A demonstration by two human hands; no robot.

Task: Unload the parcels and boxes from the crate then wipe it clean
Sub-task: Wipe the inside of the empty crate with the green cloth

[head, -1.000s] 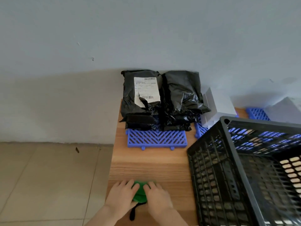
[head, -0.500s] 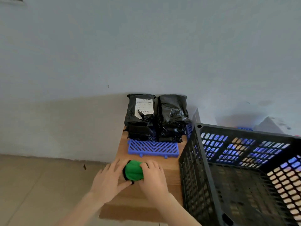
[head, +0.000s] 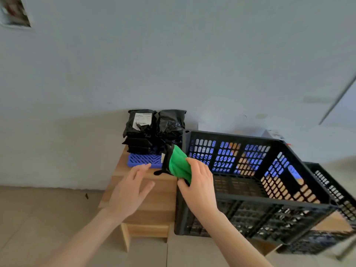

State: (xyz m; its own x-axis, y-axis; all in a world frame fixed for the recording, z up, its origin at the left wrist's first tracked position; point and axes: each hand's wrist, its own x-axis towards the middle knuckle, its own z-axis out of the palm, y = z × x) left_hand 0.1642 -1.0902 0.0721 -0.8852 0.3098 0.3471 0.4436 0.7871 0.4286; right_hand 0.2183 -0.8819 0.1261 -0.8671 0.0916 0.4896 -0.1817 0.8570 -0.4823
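While the pale grey wall [head: 173, 64] fills most of what I see, the large black plastic lattice crate [head: 256, 191] sits on the right of the light wooden table [head: 154, 209], its inside bare as far as I can see, with the rim of a second black crate [head: 335, 191] showing just behind its right end. Beyond the crate's left corner, two stacks of black plastic mailing parcels [head: 154, 130] stand side by side against the wall, the left top one bearing a white shipping label [head: 142, 119]. They rest on a blue plastic grid mat [head: 144, 160] lying on the table's far edge. A white box [head: 273, 134] peeks over the crate's far rim, mostly hidden.

My right hand [head: 200, 187] is raised at the crate's near left corner and grips a green cloth with black trim [head: 178, 163]: my thumb [head: 183, 186] pinches its lower edge from beneath while my fingers [head: 194, 166] close over its right side, so the cloth stands up from my grasp, clear of the table. A black loop [head: 159, 172] hangs off its left edge. My left hand [head: 131, 191] hovers over the bare wood just left of the cloth, palm down, fingers spread loosely apart and holding nothing; I cannot tell whether the fingertips [head: 145, 166] touch the mat.
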